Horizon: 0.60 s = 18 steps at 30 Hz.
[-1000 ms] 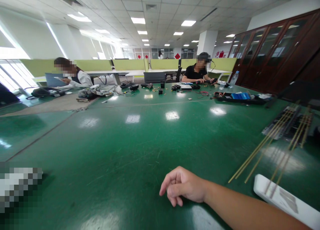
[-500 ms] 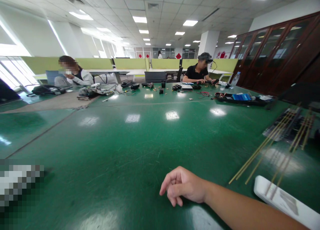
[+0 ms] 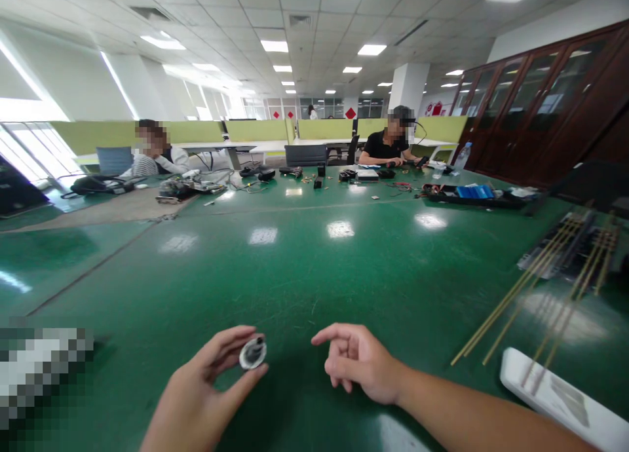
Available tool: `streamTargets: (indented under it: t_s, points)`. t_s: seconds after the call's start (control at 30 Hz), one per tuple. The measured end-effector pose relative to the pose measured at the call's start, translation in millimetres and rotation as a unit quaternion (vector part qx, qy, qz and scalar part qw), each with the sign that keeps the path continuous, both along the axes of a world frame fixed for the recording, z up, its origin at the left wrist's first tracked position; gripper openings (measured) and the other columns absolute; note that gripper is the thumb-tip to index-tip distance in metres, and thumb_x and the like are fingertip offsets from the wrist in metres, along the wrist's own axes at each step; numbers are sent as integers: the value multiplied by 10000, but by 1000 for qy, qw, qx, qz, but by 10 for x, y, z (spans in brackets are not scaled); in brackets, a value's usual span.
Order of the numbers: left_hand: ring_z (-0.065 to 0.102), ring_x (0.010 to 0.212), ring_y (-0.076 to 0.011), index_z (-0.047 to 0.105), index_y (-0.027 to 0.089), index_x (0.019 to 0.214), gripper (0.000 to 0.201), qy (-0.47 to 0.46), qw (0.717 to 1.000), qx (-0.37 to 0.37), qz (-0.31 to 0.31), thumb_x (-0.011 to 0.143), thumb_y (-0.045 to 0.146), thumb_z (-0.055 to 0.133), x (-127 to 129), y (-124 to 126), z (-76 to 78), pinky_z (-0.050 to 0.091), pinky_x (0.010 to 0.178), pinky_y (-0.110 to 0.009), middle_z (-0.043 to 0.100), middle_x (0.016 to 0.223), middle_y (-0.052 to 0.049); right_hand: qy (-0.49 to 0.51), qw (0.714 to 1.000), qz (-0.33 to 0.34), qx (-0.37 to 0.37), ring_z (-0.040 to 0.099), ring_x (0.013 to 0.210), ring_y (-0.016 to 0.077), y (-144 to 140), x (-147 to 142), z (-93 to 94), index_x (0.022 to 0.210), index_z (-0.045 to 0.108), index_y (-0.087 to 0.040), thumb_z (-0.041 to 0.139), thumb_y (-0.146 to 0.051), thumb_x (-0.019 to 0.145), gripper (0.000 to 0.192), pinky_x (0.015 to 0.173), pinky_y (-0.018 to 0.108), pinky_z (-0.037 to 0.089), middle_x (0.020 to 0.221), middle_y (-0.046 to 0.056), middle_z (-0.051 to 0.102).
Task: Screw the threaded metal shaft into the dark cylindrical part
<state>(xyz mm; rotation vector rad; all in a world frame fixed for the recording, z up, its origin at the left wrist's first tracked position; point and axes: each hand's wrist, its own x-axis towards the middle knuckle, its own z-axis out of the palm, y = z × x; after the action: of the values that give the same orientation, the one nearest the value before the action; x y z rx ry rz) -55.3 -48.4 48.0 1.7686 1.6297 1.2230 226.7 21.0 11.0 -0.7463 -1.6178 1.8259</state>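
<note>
we see the left hand (image 3: 196, 393) pinching a small round silvery disc with a dark centre (image 3: 253, 354) between thumb and fingertips, just above the glossy green table (image 3: 295, 268). the right hand (image 3: 361, 363) rests on the table near it, fingers loosely curled, forefinger out toward the disc, holding nothing. thin brass rods (image 3: 515, 295) lie well to the right.
</note>
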Motion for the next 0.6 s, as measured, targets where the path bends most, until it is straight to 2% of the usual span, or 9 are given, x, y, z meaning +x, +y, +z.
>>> streamTargets:
  t_s: [0.07, 0.17, 0.3, 0.43, 0.6]
  points:
    - [705, 965, -217, 640, 241, 1154, 398, -21, 996, -53, -66, 820, 410, 774, 260, 274, -1, 600, 893, -315, 711, 1088, -38, -24, 993, -83, 82, 501, 536, 81, 4, -8, 17, 1252, 600, -170, 742, -330, 847, 458, 531, 207, 399, 692, -34, 596]
    - [672, 1015, -199, 652, 282, 1155, 307, -26, 993, -47, -107, 867, 362, 726, 537, 510, -57, 564, 931, -319, 689, 1125, -13, -66, 974, -153, 151, 510, 598, 101, 47, -9, 30, 1288, 560, -188, 710, -253, 854, 464, 596, 234, 417, 703, -39, 584]
    - [631, 1071, -191, 639, 313, 1180, 282, 20, 988, -23, -153, 903, 338, 686, 585, 530, -246, 520, 960, -323, 659, 1169, -8, -96, 968, -154, 174, 498, 568, 103, 114, -11, 6, 1357, 484, -221, 698, -199, 824, 575, 563, 231, 409, 699, -53, 590]
    - [616, 1098, -191, 588, 314, 1241, 359, 45, 988, -24, -147, 897, 300, 691, 505, 512, -407, 492, 987, -331, 645, 1197, -13, -111, 965, -141, 191, 490, 547, 93, 128, -27, -14, 1291, 518, -235, 698, -183, 798, 527, 548, 219, 405, 708, -59, 592]
    - [628, 1029, -207, 625, 239, 1113, 243, 54, 984, 7, -169, 879, 253, 691, 518, 547, -411, 501, 933, -334, 661, 1098, -48, -129, 957, -150, 210, 494, 553, 59, 109, -48, 11, 1200, 548, -233, 710, -155, 751, 483, 541, 204, 399, 1000, 2, 658]
